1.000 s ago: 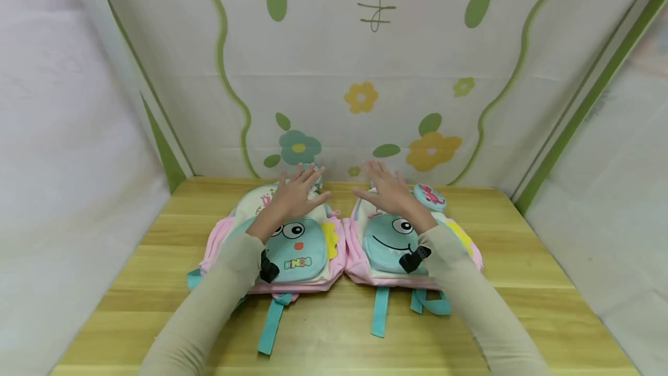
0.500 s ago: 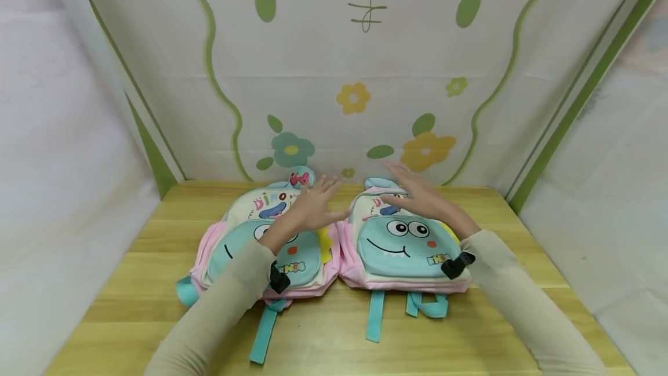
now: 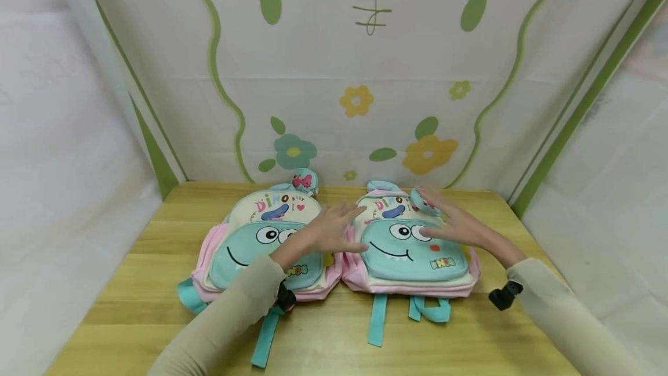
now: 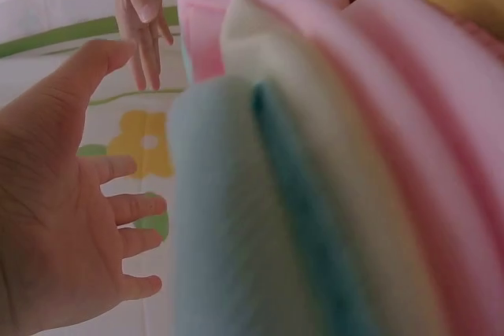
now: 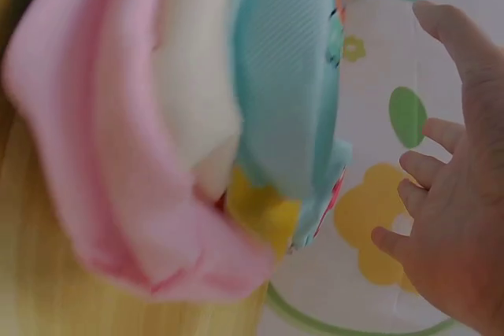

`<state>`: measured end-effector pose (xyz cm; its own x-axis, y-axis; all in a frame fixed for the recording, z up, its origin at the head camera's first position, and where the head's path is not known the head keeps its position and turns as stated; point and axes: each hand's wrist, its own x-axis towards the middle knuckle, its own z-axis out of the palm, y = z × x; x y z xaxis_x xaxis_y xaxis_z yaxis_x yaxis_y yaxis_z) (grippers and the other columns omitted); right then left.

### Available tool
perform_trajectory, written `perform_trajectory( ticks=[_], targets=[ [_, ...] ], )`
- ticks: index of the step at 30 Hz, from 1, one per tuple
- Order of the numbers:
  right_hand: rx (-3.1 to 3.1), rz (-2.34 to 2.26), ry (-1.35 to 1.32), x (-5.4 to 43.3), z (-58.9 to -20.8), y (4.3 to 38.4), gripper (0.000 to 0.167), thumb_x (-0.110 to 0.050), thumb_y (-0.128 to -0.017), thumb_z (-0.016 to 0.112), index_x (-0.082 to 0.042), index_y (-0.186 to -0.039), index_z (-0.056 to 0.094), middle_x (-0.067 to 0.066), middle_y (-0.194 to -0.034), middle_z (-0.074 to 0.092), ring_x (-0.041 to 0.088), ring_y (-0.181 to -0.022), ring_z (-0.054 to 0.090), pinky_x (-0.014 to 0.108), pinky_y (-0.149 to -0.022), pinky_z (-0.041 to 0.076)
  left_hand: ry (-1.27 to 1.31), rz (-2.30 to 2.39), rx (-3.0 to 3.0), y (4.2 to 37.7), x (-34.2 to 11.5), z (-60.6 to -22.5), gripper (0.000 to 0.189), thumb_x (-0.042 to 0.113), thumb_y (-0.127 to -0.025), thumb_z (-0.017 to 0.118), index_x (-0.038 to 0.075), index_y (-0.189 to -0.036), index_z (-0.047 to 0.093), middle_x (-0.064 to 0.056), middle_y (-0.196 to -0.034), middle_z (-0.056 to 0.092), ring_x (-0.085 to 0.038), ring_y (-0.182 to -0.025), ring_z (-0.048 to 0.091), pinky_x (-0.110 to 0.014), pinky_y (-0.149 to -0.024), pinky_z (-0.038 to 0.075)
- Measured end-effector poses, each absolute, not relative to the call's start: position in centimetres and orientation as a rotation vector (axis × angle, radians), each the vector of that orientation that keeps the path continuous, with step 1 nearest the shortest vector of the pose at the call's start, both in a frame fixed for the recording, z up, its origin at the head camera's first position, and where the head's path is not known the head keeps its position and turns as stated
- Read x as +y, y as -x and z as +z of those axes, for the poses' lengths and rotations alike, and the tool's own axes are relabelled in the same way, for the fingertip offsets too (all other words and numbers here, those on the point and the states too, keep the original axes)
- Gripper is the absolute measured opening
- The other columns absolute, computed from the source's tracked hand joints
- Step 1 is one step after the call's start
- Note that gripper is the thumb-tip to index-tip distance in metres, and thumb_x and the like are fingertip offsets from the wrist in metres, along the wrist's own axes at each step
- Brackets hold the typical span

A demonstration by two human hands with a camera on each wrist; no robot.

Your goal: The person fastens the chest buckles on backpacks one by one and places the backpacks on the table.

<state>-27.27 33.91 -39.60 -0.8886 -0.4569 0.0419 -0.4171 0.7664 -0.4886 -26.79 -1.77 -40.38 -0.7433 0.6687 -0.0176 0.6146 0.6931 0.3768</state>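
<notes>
Two small dinosaur backpacks lie side by side on the wooden table, fronts up. My left hand (image 3: pixel 330 230) is spread over the inner side of the left backpack (image 3: pixel 245 251), near where the two bags meet. Over the upper right part of the right backpack (image 3: pixel 394 257) hovers my right hand (image 3: pixel 459 224). In the left wrist view the left hand (image 4: pixel 71 202) has its fingers apart with nothing in them, and the right wrist view shows the right hand (image 5: pixel 457 186) likewise holding nothing. Each bag has a round dinosaur tag at its top, the right one (image 3: pixel 424 202) partly behind the hand.
Teal straps (image 3: pixel 377 321) trail from the bags toward the near side of the wooden table (image 3: pixel 334 347). A flower-printed white cloth (image 3: pixel 313 74) stands behind the table, with pale cloth walls at both sides.
Both hands have moved to the right and lower. The right hand went from above the right bag's top left toward its right side. The bags stay where they were.
</notes>
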Motion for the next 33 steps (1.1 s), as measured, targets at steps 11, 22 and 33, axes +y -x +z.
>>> perform_trajectory(
  ticks=[11,22,33],
  targets=[
    [2.812,-0.679,0.612,37.9,-40.1,24.9,0.102,-0.051,-0.085,0.079,-0.014,-0.163,0.024,0.023,-0.168,0.020,0.055,-0.149,0.022,0.079,-0.107,0.028,-1.085,0.440,2.703,24.6,-1.2,-41.3,0.113,0.074,-0.078,0.072,0.023,-0.164,0.021,-0.008,-0.165,0.035,-0.025,-0.155,0.028,-0.056,-0.128,0.011],
    [2.719,-0.715,0.641,40.1,-40.9,23.2,0.102,-0.041,-0.083,0.083,-0.010,-0.162,0.026,0.029,-0.164,0.026,0.059,-0.145,0.025,0.080,-0.101,0.033,-1.090,0.384,2.731,23.9,-1.8,-41.9,0.111,0.074,-0.072,0.076,0.013,-0.157,0.038,-0.008,-0.159,0.043,-0.024,-0.150,0.036,-0.049,-0.127,0.022],
    [2.669,-0.748,0.753,41.4,-41.6,22.6,0.115,-0.028,-0.068,0.095,0.002,-0.157,0.031,0.034,-0.161,0.026,0.063,-0.142,0.028,0.080,-0.102,0.033,-1.104,0.379,2.783,23.4,-1.5,-42.4,0.105,0.075,-0.072,0.075,0.010,-0.150,0.048,-0.006,-0.152,0.050,-0.022,-0.146,0.041,-0.040,-0.125,0.027]
  ],
)
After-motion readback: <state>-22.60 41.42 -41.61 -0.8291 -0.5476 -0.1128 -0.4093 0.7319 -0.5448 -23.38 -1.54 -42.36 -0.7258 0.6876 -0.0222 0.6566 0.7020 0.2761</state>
